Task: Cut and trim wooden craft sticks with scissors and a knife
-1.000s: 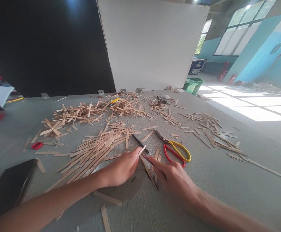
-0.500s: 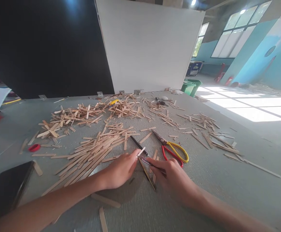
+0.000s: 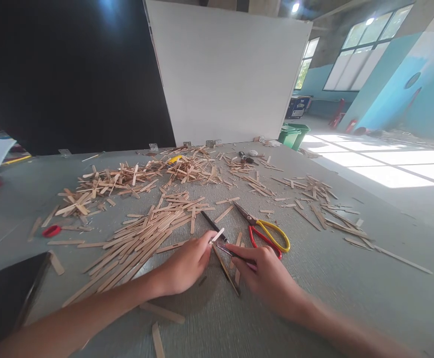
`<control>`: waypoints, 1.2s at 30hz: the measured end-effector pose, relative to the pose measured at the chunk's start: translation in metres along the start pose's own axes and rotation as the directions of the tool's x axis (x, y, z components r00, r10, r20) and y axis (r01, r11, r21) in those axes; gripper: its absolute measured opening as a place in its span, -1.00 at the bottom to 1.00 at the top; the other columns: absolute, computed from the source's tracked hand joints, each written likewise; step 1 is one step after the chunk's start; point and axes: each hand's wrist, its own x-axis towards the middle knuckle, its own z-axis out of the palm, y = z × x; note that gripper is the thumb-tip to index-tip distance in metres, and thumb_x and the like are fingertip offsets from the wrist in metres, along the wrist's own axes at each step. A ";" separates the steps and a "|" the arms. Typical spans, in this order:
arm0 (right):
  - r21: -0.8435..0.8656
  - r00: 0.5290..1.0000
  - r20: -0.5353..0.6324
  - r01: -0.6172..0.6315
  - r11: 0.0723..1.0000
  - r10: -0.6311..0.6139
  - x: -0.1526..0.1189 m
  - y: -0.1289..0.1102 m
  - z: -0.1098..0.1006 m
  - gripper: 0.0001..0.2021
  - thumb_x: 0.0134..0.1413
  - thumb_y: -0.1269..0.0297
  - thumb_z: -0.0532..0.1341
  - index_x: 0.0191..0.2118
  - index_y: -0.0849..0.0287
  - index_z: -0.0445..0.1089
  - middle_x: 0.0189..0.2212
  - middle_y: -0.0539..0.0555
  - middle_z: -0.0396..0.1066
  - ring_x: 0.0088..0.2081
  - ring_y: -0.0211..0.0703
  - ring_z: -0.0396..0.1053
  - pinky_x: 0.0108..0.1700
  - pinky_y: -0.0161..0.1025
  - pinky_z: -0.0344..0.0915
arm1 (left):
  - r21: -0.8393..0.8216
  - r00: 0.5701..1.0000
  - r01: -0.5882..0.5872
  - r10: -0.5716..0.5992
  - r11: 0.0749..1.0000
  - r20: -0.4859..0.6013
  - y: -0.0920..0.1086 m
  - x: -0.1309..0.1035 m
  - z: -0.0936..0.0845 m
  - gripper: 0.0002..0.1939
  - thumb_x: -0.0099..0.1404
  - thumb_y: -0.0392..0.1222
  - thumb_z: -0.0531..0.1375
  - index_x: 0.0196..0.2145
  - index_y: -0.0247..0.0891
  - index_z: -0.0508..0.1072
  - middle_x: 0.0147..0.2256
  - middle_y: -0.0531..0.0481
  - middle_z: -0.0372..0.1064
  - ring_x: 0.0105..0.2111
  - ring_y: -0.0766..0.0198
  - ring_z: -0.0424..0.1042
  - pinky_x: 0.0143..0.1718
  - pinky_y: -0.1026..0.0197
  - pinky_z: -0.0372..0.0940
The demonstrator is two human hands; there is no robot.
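Observation:
My left hand (image 3: 189, 263) is closed and pinches a wooden craft stick (image 3: 218, 234), its pale end poking up past the thumb. In my right hand (image 3: 267, 273) is a slim craft knife (image 3: 235, 252) with a metallic front and a pinkish handle; its tip meets the stick at the left fingertips. The palm hides part of the handle. Just beyond the hands lies a black pen-like rod (image 3: 212, 223). Scissors (image 3: 263, 227) with one red and one yellow handle rest to the right. A thin dark-edged strip (image 3: 227, 272) lies below the fingers.
Many loose craft sticks (image 3: 145, 236) fan out on the grey table (image 3: 336, 298), with heaps (image 3: 116, 181) behind. A dark phone-like slab (image 3: 11, 288) and a red ring (image 3: 51, 230) are at left. White (image 3: 231, 74) and black panels (image 3: 71, 74) stand at the back.
The knife in my right hand has shifted slightly left, its tip closer to the stick. My left hand stays nearly still, and the whole view has moved a little.

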 end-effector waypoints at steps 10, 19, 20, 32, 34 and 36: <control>-0.091 0.988 -0.083 0.124 0.988 -0.132 -0.013 -0.009 0.009 -0.57 0.41 0.30 0.07 0.24 0.22 0.50 -0.61 -0.01 0.44 -0.63 -0.30 0.08 -0.54 -0.34 0.07 | -0.230 0.997 0.070 -0.078 0.971 -0.025 0.010 -0.003 0.009 -0.58 0.57 -0.02 -0.14 0.22 -0.25 0.20 -0.49 0.17 0.19 -0.46 0.21 0.24 -0.36 0.20 0.18; -0.642 0.772 0.154 0.553 0.531 -0.617 -0.010 -0.001 -0.006 -0.55 0.40 0.59 -0.04 0.29 0.59 0.33 -0.52 0.05 0.40 -0.57 -0.13 0.31 -0.55 -0.19 0.17 | -0.443 0.989 0.130 -0.148 0.887 -0.007 0.003 -0.001 0.017 -0.50 0.55 0.10 -0.08 0.27 -0.24 0.15 -0.46 0.15 0.21 -0.44 0.22 0.24 -0.35 0.20 0.19; -0.676 0.748 0.190 0.569 0.467 -0.636 -0.009 -0.002 -0.007 -0.55 0.38 0.61 -0.02 0.29 0.62 0.31 -0.50 0.07 0.41 -0.55 -0.10 0.34 -0.53 -0.16 0.21 | -0.459 0.988 0.133 -0.153 0.878 -0.007 0.002 -0.001 0.018 -0.49 0.54 0.12 -0.07 0.27 -0.23 0.16 -0.45 0.15 0.22 -0.42 0.22 0.26 -0.34 0.19 0.20; -0.415 0.893 -0.058 0.385 0.825 -0.446 -0.008 0.010 -0.004 -0.58 0.48 0.41 0.00 0.27 0.31 0.45 -0.53 0.03 0.47 -0.61 -0.25 0.22 -0.54 -0.29 0.13 | -0.497 0.985 0.151 -0.172 0.855 0.002 0.002 0.000 0.015 -0.57 0.55 0.17 -0.05 0.15 -0.17 0.17 -0.48 0.16 0.27 -0.49 0.25 0.21 -0.46 0.23 0.11; -0.319 0.914 -0.079 0.355 0.879 -0.397 -0.007 0.007 -0.005 -0.57 0.46 0.39 0.01 0.26 0.29 0.47 -0.52 0.04 0.48 -0.60 -0.27 0.21 -0.52 -0.32 0.15 | -0.496 0.988 0.132 -0.154 0.858 -0.004 0.002 0.000 0.014 -0.59 0.55 0.19 -0.04 0.11 -0.16 0.18 -0.47 0.16 0.26 -0.47 0.25 0.22 -0.40 0.22 0.14; -0.231 0.940 -0.102 0.296 0.927 -0.326 -0.006 0.003 -0.005 -0.56 0.44 0.36 0.01 0.23 0.28 0.51 -0.55 0.02 0.43 -0.59 -0.28 0.18 -0.51 -0.34 0.15 | -0.495 0.990 0.117 -0.140 0.861 -0.008 0.001 0.000 0.013 -0.60 0.55 0.19 -0.04 0.10 -0.15 0.18 -0.46 0.16 0.27 -0.44 0.25 0.24 -0.35 0.20 0.16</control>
